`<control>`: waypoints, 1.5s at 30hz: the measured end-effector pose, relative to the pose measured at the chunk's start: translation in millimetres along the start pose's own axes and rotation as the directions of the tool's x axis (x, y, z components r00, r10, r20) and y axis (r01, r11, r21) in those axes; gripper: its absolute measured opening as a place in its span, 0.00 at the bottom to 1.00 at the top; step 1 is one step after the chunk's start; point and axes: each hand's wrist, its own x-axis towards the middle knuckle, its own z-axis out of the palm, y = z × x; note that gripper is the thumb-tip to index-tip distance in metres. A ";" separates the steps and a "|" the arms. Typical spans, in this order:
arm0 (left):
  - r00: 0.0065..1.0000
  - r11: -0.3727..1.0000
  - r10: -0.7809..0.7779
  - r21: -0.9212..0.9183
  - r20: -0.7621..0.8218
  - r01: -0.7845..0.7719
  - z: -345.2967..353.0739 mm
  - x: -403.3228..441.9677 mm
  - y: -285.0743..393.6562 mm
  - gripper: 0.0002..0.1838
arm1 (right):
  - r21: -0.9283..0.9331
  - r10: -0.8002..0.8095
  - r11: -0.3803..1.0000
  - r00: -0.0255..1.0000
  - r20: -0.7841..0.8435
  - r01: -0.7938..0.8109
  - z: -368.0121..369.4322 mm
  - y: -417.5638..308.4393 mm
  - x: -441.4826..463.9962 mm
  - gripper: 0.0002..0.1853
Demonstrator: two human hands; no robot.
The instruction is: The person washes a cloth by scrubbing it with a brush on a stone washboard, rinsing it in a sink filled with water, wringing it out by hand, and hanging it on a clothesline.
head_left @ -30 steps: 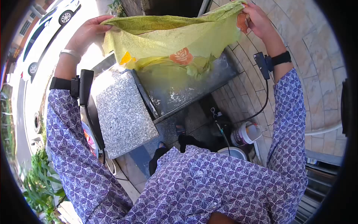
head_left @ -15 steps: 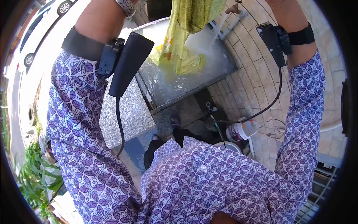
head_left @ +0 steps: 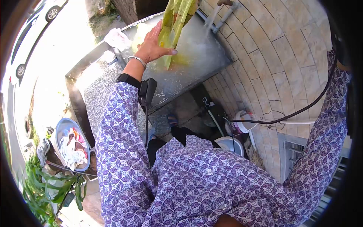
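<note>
A wet yellow-green patterned cloth (head_left: 177, 22) hangs down from the top edge of the view into a water-filled tank (head_left: 166, 89). My left hand (head_left: 151, 47) is beside the cloth's lower part, its fingers stretched up along it and the thumb held apart, pointing right. It looks open, touching the cloth or just in front of it. The cloth's upper end is out of view. My right arm rises along the right edge, and my right hand lies beyond the frame.
Water runs from a tap (head_left: 224, 2) into the tank's far right corner. A white cloth (head_left: 117, 39) lies at the tank's left rim. Left of me stands a blue tub (head_left: 89, 160) of clothes. A white bucket (head_left: 242, 123) and a basin (head_left: 227, 143) stand by the tiled wall (head_left: 261, 72).
My left hand has come down into view beside the cloth. My right arm has swung outward to the right edge. The cloth is narrower and higher, and the view has shifted.
</note>
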 end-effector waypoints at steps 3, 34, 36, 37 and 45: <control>0.988 0.996 -0.085 0.020 -0.131 0.089 24.8 5.4 6.1 0.68 | -0.061 0.047 0.997 0.995 -0.091 -0.052 -19.5 -7.3 -26.2 0.12; 0.988 0.990 -0.059 0.134 0.145 0.039 -286.6 73.2 238.9 0.37 | 0.002 0.859 0.505 0.502 -0.104 -0.863 200.5 310.2 -297.9 0.47; 0.938 0.938 -0.189 0.336 0.290 0.085 -259.0 71.9 188.7 0.34 | -0.154 0.760 0.623 0.640 -0.115 -0.767 238.3 299.9 -289.8 0.42; 0.876 0.791 -0.347 0.606 0.335 0.082 -238.3 67.3 170.7 0.32 | -0.145 0.771 0.626 0.636 -0.033 -0.766 246.7 280.6 -276.8 0.41; 0.965 0.749 0.008 0.638 0.262 -0.180 -173.8 33.1 122.5 0.25 | 0.088 0.621 0.776 0.781 0.071 -0.625 248.6 214.9 -197.2 0.33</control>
